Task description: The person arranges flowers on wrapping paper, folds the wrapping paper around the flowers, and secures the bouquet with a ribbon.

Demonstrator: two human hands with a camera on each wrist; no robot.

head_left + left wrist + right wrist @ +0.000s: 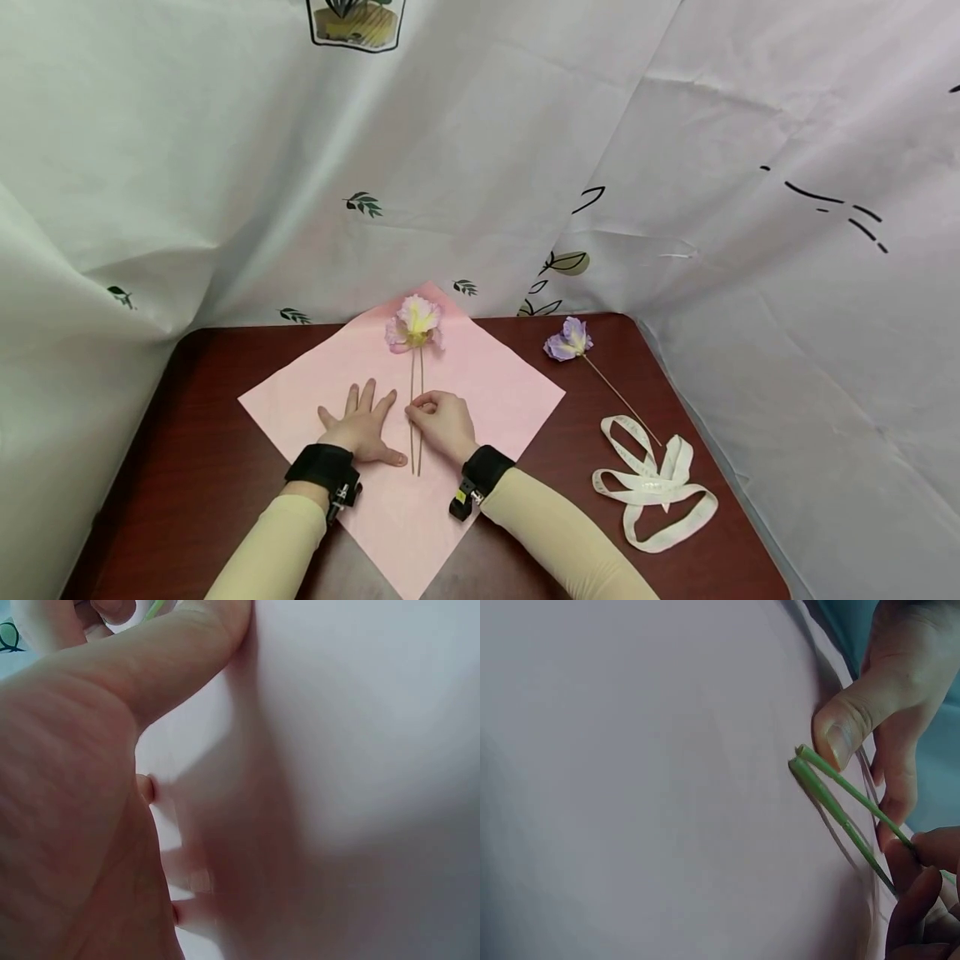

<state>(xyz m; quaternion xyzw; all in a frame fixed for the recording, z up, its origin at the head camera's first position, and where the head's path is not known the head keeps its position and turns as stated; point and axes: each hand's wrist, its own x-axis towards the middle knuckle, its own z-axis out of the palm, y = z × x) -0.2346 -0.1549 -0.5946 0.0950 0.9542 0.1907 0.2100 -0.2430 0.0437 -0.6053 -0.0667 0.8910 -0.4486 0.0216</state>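
A square sheet of pink wrapping paper [495,375] lies cornerwise on the table. On its upper part rest pink flowers [416,321] with yellow centres, overlapping, their two thin stems pointing toward me. My left hand [362,427] rests spread on the paper left of the stems, its thumb beside the stem ends. My right hand [446,427] pinches a stem between thumb and finger about midway down. The right wrist view shows two green stems [832,806] slightly apart at their cut ends, near the left thumb [840,739]. In the left wrist view the left palm [67,772] covers much of the frame.
A purple flower [570,340] with a long stem lies on the dark red table [187,467] to the right of the paper. Below it a loosely looped white ribbon [651,483] touches or nears its stem end. White printed cloth [480,167] hangs behind and beside the table.
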